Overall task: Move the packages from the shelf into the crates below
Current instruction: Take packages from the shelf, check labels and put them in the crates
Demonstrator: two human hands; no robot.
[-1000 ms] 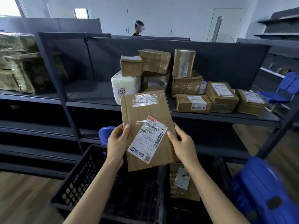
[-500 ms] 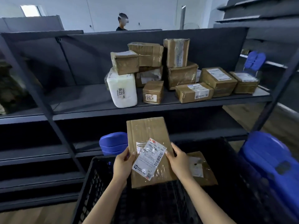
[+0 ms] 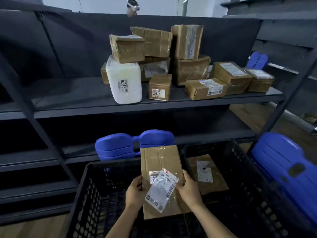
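Observation:
A flat brown cardboard package [image 3: 160, 162] with a white shipping label is held over the join of two black crates. My left hand [image 3: 135, 192] grips its left edge and my right hand [image 3: 189, 188] grips its right edge. The left crate [image 3: 89, 191] looks empty where I can see into it. The right crate [image 3: 240, 158] holds one brown package [image 3: 205, 174]. On the dark shelf [image 3: 85, 109] above stand several more packages: a white one marked 3270 [image 3: 124, 83], a small brown box [image 3: 160, 86] and a stack of brown boxes [image 3: 154, 42].
Blue plastic stools stand behind the left crate [image 3: 133, 145] and at the right [image 3: 281, 167]. Dark shelf uprights [image 3: 34, 121] frame the bay. A person's head [image 3: 133, 6] shows beyond the shelf. Wooden floor [image 3: 25, 227] lies at lower left.
Both hands have lowered the flat package from in front of the shelf down to crate level. The view has tilted downward with it.

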